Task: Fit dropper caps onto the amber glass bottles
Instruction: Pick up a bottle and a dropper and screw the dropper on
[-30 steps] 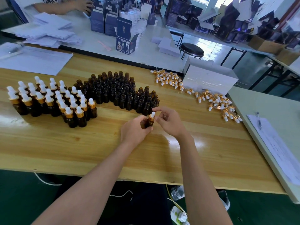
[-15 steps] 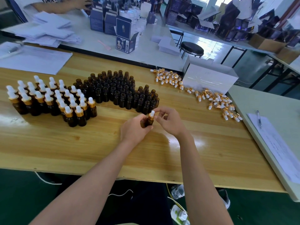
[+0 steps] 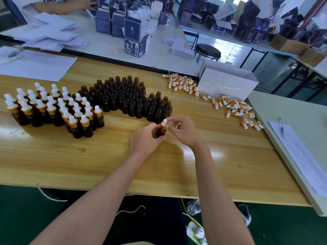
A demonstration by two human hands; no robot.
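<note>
My left hand [image 3: 146, 139] grips an amber glass bottle [image 3: 159, 132] upright just above the wooden table [image 3: 123, 165]. A dropper cap [image 3: 164, 123] with a gold collar and white bulb sits on its neck, and the fingertips of my right hand [image 3: 184, 132] pinch that cap. Behind the hands stands a block of uncapped amber bottles [image 3: 131, 99]. To the left stands a group of capped bottles [image 3: 53, 106]. Loose dropper caps [image 3: 230, 106] lie scattered at the right.
A white box [image 3: 228, 84] stands behind the loose caps. Paper sheets [image 3: 35, 66] lie at the far left, a clipboard sheet with a pen [image 3: 281, 127] on the grey table at right. Another person's arm [image 3: 62, 6] works at the far table among dark cartons [image 3: 132, 38].
My right fingers have shifted around the cap on the bottle's neck; both hands and the bottle stay in nearly the same spot.
</note>
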